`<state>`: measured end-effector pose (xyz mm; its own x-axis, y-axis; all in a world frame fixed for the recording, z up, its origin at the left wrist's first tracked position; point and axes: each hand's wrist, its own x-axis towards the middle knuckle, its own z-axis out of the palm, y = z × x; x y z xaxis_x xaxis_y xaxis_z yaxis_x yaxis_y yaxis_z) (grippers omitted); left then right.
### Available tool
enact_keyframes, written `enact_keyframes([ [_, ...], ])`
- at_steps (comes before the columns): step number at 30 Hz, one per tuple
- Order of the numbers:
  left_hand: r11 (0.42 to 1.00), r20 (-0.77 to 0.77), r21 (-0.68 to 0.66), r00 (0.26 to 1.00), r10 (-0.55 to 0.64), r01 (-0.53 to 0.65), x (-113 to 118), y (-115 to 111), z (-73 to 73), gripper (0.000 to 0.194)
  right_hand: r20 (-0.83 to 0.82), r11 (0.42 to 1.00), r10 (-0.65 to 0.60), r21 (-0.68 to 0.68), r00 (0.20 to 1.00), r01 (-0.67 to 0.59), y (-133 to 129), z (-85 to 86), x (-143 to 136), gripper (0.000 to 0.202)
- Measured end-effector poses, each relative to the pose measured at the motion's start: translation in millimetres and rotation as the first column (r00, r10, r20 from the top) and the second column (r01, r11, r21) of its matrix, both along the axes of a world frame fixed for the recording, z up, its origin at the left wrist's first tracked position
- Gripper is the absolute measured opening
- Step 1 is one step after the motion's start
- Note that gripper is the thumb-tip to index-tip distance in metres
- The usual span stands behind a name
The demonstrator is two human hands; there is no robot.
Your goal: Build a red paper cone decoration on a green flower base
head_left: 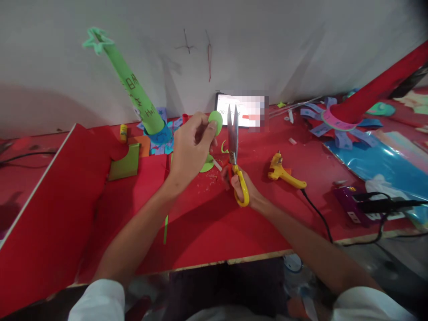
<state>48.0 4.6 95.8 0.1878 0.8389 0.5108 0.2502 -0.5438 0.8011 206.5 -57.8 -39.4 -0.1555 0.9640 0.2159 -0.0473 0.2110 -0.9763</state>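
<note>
Between the thumb and fingers of my left hand (pixel 194 145) is a small round green paper disc (pixel 216 121), raised above the table. My right hand (pixel 245 185) grips a pair of scissors (pixel 233 138) with yellow and red handles; the blades point upward and stand slightly apart, just right of the disc. Below my left hand lies a larger green paper piece (pixel 207 164), partly hidden by the hand. A curved green scrap (pixel 224 147) rests near the blades.
A yellow glue gun (pixel 284 171) with a black cord lies at right, near a purple power box (pixel 351 205). A lit screen (pixel 234 111) leans against the wall. A green tube with a star top (pixel 137 89) and a red tube (pixel 377 82) stand either side. Red board (pixel 56 187) tilts at left.
</note>
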Motion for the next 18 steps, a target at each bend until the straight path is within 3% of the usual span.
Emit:
enact_keyframes([
  [10, 1.0, -0.138, 0.013, 0.99, 0.019, -0.017, 4.8, -3.8, -4.0, 0.029, 0.06, 1.0, 0.022, 0.009, 0.998, -0.023, -5.7, 3.3, 5.7, 0.065],
  [18, 0.998, -0.073, -0.055, 0.997, -0.035, 0.031, 8.9, -7.7, -4.4, 0.031, 0.079, 1.0, 0.0, -0.031, 0.997, 0.002, -5.1, 5.3, 7.3, 0.067],
])
